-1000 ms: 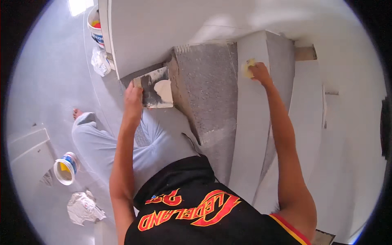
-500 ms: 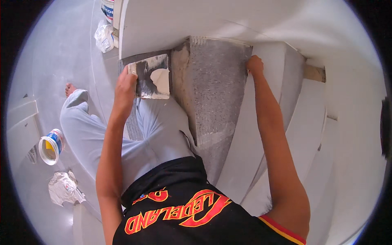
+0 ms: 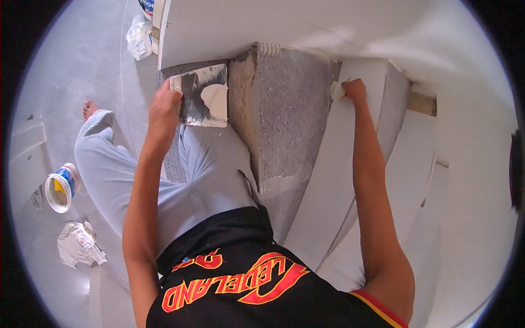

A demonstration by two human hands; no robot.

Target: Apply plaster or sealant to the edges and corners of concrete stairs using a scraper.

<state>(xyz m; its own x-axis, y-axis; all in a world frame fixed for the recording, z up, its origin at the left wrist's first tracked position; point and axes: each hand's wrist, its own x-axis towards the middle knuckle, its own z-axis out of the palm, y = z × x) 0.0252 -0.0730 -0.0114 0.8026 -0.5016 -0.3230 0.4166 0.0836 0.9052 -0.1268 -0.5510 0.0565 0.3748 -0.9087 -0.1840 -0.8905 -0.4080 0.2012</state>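
Observation:
My left hand [image 3: 165,108] is closed on one edge of a flat square plastering plate [image 3: 190,104], smeared along its rim. On the plate's right part lies a lump of white putty [image 3: 215,100]. My right hand [image 3: 355,89] pinches a small pale putty knife [image 3: 337,91], whose blade is at the far end of the seam between the speckled grey stair tread [image 3: 295,109] and the white riser [image 3: 350,120]. The knife's handle is mostly hidden by my fingers.
A white wall [image 3: 246,27] curves along the far side of the stairs. More white steps [image 3: 407,158] rise to the right. On the grey floor at left stand an opened bucket [image 3: 59,191] and a crumpled white bag [image 3: 80,244]; another plastic bag [image 3: 139,41] lies farther off.
My right hand has shifted slightly right and nearer, off the corner by the wall, and the knife blade now shows. My left hand still holds the plate in nearly the same place.

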